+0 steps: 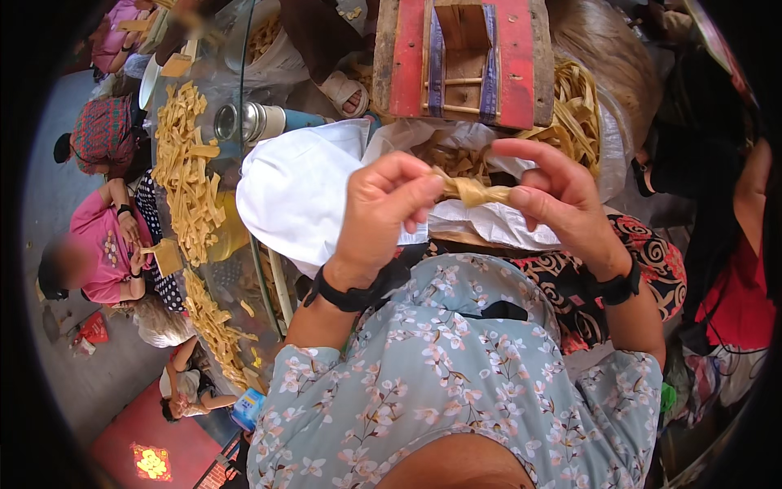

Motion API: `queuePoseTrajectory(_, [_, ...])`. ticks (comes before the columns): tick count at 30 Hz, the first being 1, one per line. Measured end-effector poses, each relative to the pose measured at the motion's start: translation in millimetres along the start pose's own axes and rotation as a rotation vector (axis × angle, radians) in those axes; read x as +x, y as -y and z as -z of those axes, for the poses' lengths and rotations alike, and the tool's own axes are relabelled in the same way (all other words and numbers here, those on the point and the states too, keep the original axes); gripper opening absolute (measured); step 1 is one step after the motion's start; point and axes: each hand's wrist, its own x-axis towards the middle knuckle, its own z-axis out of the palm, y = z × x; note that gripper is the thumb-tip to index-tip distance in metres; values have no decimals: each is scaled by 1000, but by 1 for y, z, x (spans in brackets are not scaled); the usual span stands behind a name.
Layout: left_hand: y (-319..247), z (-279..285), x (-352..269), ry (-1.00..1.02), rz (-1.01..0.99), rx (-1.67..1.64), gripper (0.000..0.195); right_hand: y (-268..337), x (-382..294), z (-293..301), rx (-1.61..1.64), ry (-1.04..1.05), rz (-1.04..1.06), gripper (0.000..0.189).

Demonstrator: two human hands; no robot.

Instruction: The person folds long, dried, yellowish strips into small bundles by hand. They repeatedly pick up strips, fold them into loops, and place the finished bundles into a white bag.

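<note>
A pale yellow knotted strip (473, 191), perhaps dried bean curd, is stretched between my two hands above my lap. My left hand (391, 208) pinches one end of it between thumb and fingers. The other end is gripped by my right hand (559, 202), thumb against the curled fingers, with the index finger raised. Below and beyond the strip lies an open plastic bag (501, 217) with brownish strips inside. Long yellow strips (571, 119) are heaped just beyond my right hand.
A red and brown wooden stand (412, 61) with a small wooden frame is ahead. White cloth (299, 189) lies left of my left hand. A glass table (235, 293) holds heaped yellow pieces (183, 171) and a metal-lidded jar (250, 122). Several people sit beyond it; another person is at right.
</note>
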Motion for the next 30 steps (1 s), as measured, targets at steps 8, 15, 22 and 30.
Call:
queuePoseTrajectory(8, [5,12,5,-98,-389,462,21,-15,1,8,-1012,-46,432,12])
queuePoseTrajectory(15, [-14,-13,13,322,-911,1486,26,3,7,-6,-1215,138,557,15])
queuePoseTrajectory(22, [-46,-11,52,248,-924,1354,18,22,30,29,-1328,-30,674,9])
queuePoseTrajectory(30, [-58,8,116,-110,-784,1099,10,42,110,64,-1427,-175,833,13])
